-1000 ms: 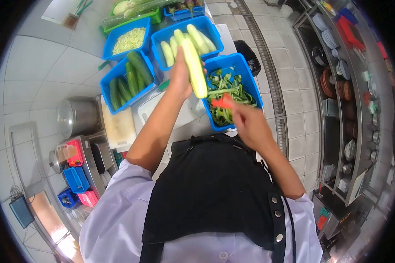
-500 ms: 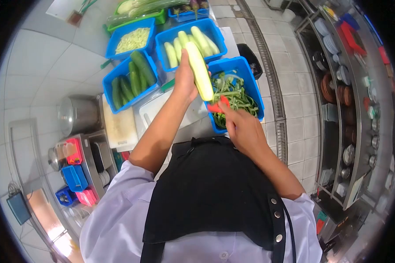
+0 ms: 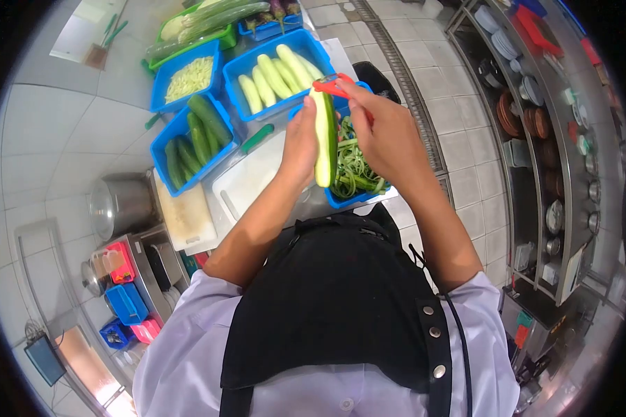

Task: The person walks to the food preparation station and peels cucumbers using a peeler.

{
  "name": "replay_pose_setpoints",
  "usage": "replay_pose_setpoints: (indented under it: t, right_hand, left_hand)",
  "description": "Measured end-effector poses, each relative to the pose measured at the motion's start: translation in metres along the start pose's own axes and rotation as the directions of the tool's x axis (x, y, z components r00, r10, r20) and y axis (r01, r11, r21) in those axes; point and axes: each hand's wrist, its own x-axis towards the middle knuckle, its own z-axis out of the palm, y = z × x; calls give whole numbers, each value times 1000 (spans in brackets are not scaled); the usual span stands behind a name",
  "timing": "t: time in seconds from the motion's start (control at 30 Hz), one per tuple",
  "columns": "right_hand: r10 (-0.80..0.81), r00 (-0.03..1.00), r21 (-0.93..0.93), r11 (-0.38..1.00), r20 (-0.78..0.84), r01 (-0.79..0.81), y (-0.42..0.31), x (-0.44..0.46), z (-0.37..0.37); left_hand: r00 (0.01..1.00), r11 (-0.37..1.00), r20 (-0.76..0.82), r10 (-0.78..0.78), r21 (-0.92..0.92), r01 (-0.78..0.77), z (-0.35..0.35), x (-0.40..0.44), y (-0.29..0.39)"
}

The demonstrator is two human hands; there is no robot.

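My left hand (image 3: 301,142) is closed round a long cucumber (image 3: 323,139), which hangs upright, pale where peeled, with dark green skin along its right side. In my right hand (image 3: 389,132) is a red peeler (image 3: 335,86), its head at the cucumber's top end. Under both, green peelings (image 3: 352,167) lie in a blue bin (image 3: 341,201). Peeled pale cucumbers (image 3: 273,75) fill a blue bin behind my left hand. Unpeeled dark green cucumbers (image 3: 203,131) lie in another blue bin to the left.
A white cutting board (image 3: 247,177) lies left of my left hand, a green-handled tool (image 3: 258,138) behind it. Shredded pale vegetable (image 3: 190,78) sits in a blue bin. Further left are a second board (image 3: 186,212) and a metal pot (image 3: 118,205). Shelves with dishes (image 3: 528,125) stand right.
The cucumber has turned, so its dark green skin now shows. My right hand has moved up with the peeler from the cucumber's lower end to its top. The whole view has shifted somewhat.
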Motion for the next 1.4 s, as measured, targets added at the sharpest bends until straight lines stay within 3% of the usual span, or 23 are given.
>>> replay_pose_setpoints:
  t: [0.17, 0.27, 0.47, 0.53, 0.6, 0.67, 0.7, 0.77, 0.8, 0.9, 0.97, 1.03, 1.13, 1.23, 1.33, 1.4]
  right_hand:
    - [-59, 998, -20, 998, -16, 59, 0, -6, 9]
    - [36, 998, -15, 999, 54, -35, 0, -16, 6]
    - [-31, 990, -52, 998, 139, 38, 23, -67, 29]
    - [60, 974, -23, 998, 218, -57, 24, -81, 30]
    - [19, 980, 49, 998, 199, -29, 25, -89, 28]
    - [96, 943, -66, 995, 319, -79, 28, -95, 20]
    - [97, 943, -67, 995, 317, -80, 31, -99, 18]
    - [111, 874, -52, 994, 473, -98, 36, -108, 18]
    - [114, 877, -53, 993, 468, -101, 36, -111, 18]
    - [134, 887, -41, 991, 442, -129, 32, -106, 16]
    - [256, 915, 20, 961, 312, -275, 23, -76, 6]
    - [252, 954, 107, 957, 165, -271, 18, -44, 3]
    - [227, 972, 75, 970, 68, -232, 31, -11, 13]
    - [125, 991, 14, 992, 48, -126, 45, -4, 25]
    - [88, 994, 37, 995, 57, -90, 64, -10, 38]
    - [116, 990, 6, 993, 84, -117, 66, -16, 40]
  left_hand:
    - [999, 995, 18, 35, -99, -33, 2, -1, -3]
    - [999, 998, 49, 24, -68, -20, -5, 2, -8]
    - [991, 995, -130, -29, -103, 15, -19, 25, -6]
    - [986, 993, -159, -47, -115, 29, -24, 30, -3]
    - [983, 988, -174, -52, -152, 26, -27, 36, -11]
    - [971, 978, -192, -144, -176, 111, -26, 39, -22]
    - [961, 965, -204, -186, -223, 140, -25, 40, -26]
    - [947, 948, -232, -221, -278, 153, -26, 46, -31]
    - [931, 929, -259, -257, -333, 164, -28, 50, -32]
    - [941, 946, -233, -246, -268, 181, -28, 58, -27]
    - [967, 968, -142, -214, -161, 191, -27, 53, -25]
    - [968, 965, -68, -243, -115, 234, -19, 41, -19]
    - [958, 957, 48, -283, -50, 286, -12, 44, -28]
    - [946, 945, 37, -322, -41, 324, -6, 39, -26]
    - [875, 855, 161, -456, -195, 481, -4, 34, -18]
    - [867, 844, 152, -475, -200, 498, -6, 32, -20]
